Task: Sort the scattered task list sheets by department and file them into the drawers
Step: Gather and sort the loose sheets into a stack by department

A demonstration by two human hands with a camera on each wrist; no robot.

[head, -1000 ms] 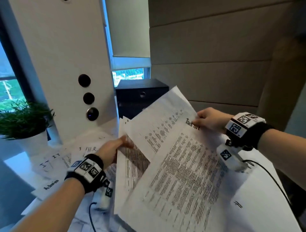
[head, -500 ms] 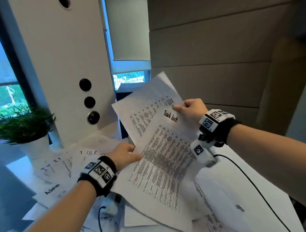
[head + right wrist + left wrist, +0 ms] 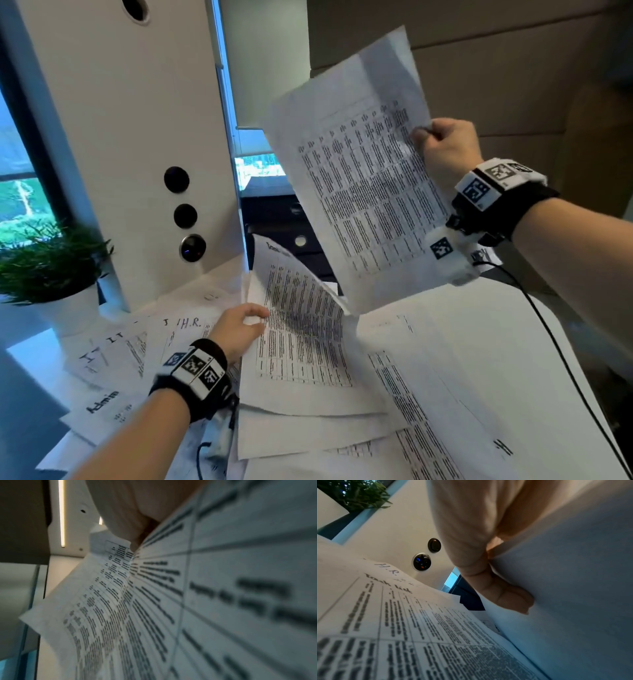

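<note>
My right hand [image 3: 442, 144] pinches the edge of a printed task list sheet [image 3: 363, 178] and holds it up in the air, above the desk; the same lifted sheet [image 3: 154, 615] fills the right wrist view. My left hand [image 3: 239, 329] grips the left edge of another task list sheet [image 3: 301, 335], which bows upward from the pile; thumb and fingers [image 3: 505, 597] clamp this sheet [image 3: 565, 588]. Sheets marked H.R. [image 3: 188, 323], IT [image 3: 113, 339] and Admin [image 3: 102, 401] lie spread at the left. A black drawer unit [image 3: 281, 222] stands behind, partly hidden by the papers.
A potted green plant [image 3: 48, 267] stands at the left on the white desk [image 3: 30, 356]. A white column [image 3: 137, 137] with round black sockets rises behind the papers. More sheets cover the desk at right [image 3: 462, 377]. A black cable [image 3: 565, 359] runs from my right wrist.
My right hand has risen and moved right, lifting its sheet clear of the other one. The sheet in my left hand has stayed low on the pile.
</note>
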